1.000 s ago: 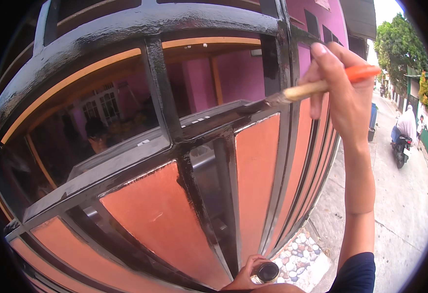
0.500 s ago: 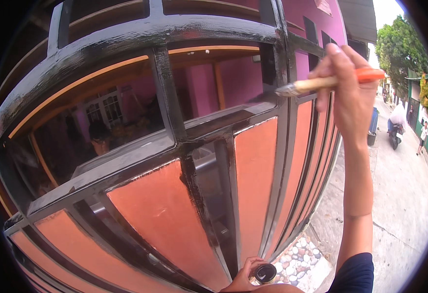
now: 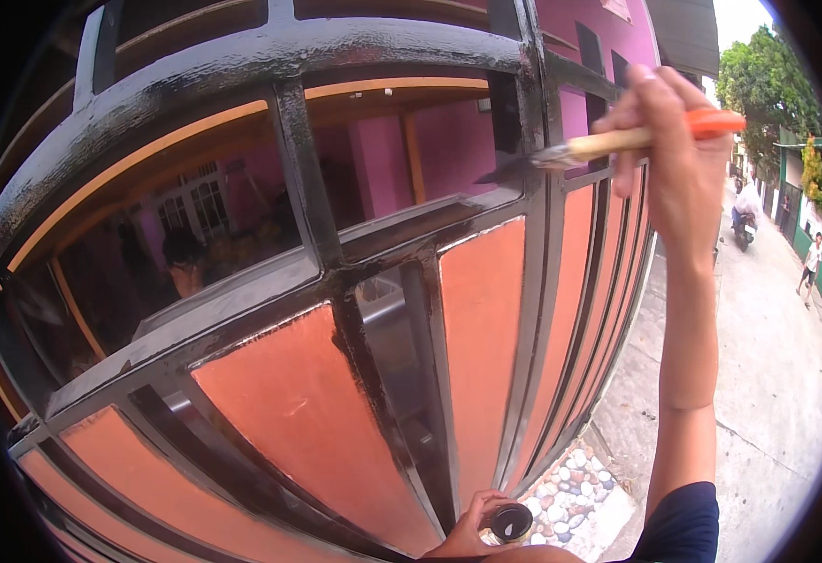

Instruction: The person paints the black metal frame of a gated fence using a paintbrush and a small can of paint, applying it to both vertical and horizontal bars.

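My right hand point(image 3: 678, 159) is raised and closed round the handle of a paintbrush point(image 3: 606, 144), light wood with an orange end. Its dark, paint-coated bristles point left, close to an upright bar of the metal gate point(image 3: 540, 244). Motion blurs them, and I cannot tell whether they touch the metal. Low in front of me, my left hand point(image 3: 470, 527) grips a small open can of black paint point(image 3: 510, 523). Glossy black covers the gate's curved upper tube point(image 3: 242, 61) and the middle crossing, while other bars look duller grey. Orange panels point(image 3: 298, 403) fill its lower half.
Behind the gate's openings are a dim porch with pink walls point(image 3: 383, 169) and a dark-haired person point(image 3: 184, 258). Pebble paving point(image 3: 570, 497) lies by the gate's foot. Along the concrete lane point(image 3: 758, 375) at right are a motorbike point(image 3: 744, 228) with a rider and a person walking point(image 3: 813, 267).
The brush has shifted slightly, with its bristles now against the view of the upright bar. The gate sits a little further left in view. The motorbike has moved farther up the lane.
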`<state>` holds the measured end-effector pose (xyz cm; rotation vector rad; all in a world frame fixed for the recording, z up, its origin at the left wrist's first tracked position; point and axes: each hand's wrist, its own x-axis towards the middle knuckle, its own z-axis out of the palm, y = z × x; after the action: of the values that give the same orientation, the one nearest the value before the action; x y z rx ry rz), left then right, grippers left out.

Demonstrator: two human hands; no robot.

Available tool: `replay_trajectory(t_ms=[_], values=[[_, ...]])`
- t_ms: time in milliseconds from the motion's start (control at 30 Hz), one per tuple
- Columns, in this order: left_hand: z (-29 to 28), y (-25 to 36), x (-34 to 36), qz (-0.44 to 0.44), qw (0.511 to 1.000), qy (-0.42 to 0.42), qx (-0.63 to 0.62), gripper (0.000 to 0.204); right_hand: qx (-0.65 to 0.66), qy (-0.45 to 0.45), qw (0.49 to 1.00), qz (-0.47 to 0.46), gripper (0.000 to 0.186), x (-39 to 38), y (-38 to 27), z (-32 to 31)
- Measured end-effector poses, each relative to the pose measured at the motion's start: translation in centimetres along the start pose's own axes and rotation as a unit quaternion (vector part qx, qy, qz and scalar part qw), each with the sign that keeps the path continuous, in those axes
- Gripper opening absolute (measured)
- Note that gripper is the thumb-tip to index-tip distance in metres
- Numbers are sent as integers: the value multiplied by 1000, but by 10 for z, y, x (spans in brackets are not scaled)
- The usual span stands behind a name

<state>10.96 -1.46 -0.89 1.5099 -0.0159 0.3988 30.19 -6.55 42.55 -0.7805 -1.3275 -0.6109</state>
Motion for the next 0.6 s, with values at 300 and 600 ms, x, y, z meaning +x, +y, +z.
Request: replay_trajectory(t_ms=[300,600], values=[[-2,4,0,2,999,11,-44,85,28,-22,998,45,39,1,6,-3],[3,11,0,-5,1000,13,21,86,-26,-142,988,56,35,26,17,17]])
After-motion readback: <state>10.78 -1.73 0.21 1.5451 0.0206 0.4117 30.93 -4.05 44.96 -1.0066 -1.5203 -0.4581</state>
